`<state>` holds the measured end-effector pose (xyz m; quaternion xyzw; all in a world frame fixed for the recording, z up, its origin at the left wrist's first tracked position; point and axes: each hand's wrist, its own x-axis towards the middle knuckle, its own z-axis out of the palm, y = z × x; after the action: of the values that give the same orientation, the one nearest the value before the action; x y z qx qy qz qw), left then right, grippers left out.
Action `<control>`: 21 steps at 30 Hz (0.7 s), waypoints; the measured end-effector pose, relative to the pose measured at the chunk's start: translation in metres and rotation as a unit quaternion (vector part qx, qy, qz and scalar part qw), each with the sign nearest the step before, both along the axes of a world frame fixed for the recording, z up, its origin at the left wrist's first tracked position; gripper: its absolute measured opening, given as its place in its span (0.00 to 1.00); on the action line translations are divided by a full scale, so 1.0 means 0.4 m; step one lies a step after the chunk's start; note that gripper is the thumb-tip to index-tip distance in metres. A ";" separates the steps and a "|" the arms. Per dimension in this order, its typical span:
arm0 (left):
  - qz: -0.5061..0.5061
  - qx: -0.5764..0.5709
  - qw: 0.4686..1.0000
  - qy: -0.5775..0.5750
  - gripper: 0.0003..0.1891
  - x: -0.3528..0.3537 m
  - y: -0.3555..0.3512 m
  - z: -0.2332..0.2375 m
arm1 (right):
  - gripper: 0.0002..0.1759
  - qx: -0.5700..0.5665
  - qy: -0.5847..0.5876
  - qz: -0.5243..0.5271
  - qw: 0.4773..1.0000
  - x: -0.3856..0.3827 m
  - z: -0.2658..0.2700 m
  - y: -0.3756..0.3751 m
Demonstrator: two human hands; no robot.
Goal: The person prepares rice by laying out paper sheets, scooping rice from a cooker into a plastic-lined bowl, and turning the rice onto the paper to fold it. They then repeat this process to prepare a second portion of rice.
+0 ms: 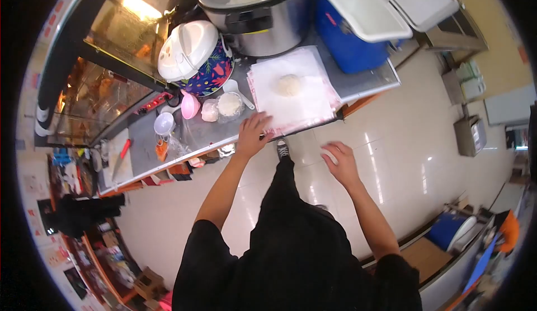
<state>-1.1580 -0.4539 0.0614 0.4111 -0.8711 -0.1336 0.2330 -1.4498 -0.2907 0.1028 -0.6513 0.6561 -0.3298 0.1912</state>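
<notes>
My left hand (255,134) is at the front left corner of a stack of white wrapping paper (305,109), fingers apart, and seems to touch its edge. On the top sheet sits a rounded mound of rice (289,85). My right hand (341,162) hangs over the floor to the right of the counter edge, holding nothing, with its fingers loosely curved and apart. Left of the paper lie a white rice paddle (239,94), a plastic-wrapped portion of rice (229,105) and a smaller wrapped bundle (210,110).
Behind the paper stands a large rice cooker (263,28). An uncovered blue cooler (349,42) is at its right, a floral pot (204,67) at its left. Pink cup (190,105), pale cup (164,123) and red-handled knife (124,150) lie leftward, near a lit display case (100,92).
</notes>
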 end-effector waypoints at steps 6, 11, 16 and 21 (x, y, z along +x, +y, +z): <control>-0.032 0.131 0.988 0.075 0.06 0.040 -0.094 -0.033 | 0.15 0.000 0.154 0.179 0.972 0.101 0.014 -0.381; -0.026 0.241 0.961 0.137 0.05 0.013 -0.156 0.010 | 0.10 0.095 0.138 0.250 0.953 0.052 -0.017 -0.481; 0.005 0.312 0.922 0.228 0.12 -0.036 -0.197 0.060 | 0.04 0.126 0.076 0.272 0.951 0.027 0.022 -0.574; 0.006 0.281 0.947 0.158 0.13 -0.038 -0.198 0.094 | 0.07 0.217 -0.003 0.259 0.941 -0.013 0.059 -0.635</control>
<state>-1.1733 -0.5329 0.0989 0.4389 -0.7478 -0.4348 0.2431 -1.4551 -0.5448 0.1266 -0.7401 0.5201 -0.1204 0.4089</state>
